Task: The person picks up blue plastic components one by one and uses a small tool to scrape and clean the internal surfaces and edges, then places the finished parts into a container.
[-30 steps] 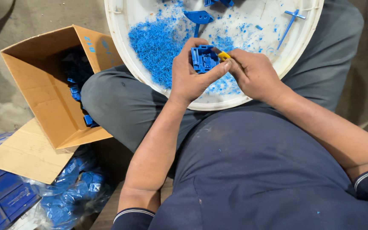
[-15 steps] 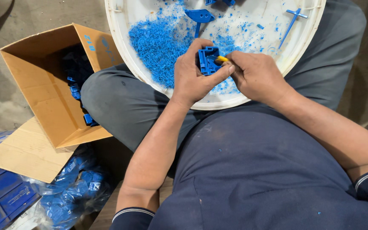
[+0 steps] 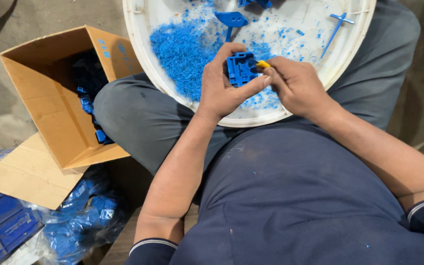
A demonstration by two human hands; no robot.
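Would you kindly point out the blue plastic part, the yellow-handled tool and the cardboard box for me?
blue plastic part [image 3: 238, 68]: head view, on its square face beside the left thumb.
yellow-handled tool [image 3: 262, 64]: head view, on the yellow handle at the right fingertips.
cardboard box [image 3: 65, 132]: head view, on its inner wall.

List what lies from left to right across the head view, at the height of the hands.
Open cardboard box with blue parts inside → heap of blue plastic shavings in the white tub → left hand → square blue plastic part → yellow-handled tool → right hand.
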